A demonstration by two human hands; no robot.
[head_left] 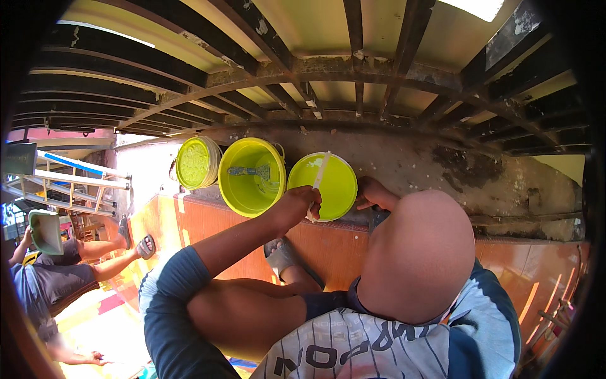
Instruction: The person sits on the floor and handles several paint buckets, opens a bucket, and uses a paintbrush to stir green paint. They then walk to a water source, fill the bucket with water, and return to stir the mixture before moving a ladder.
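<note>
While left hand (297, 205) pinches thin white stick (317, 180) | right hand (374, 194) steadies round yellow-green tub (331, 189), grip unclear.

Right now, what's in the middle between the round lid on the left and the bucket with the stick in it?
In the head view, the open yellow-green bucket sits between the lid and the stick's bucket. A scraper-like tool lies inside it.

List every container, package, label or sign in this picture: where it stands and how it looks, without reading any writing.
Round yellow-green plastic bucket: middle of ledge, open, blue-handled tool inside.
Round yellow-green lid: left of it, tilted on edge.
Second yellow-green bucket: right, beside left hand holding white stick.
No labels or signs.
</note>
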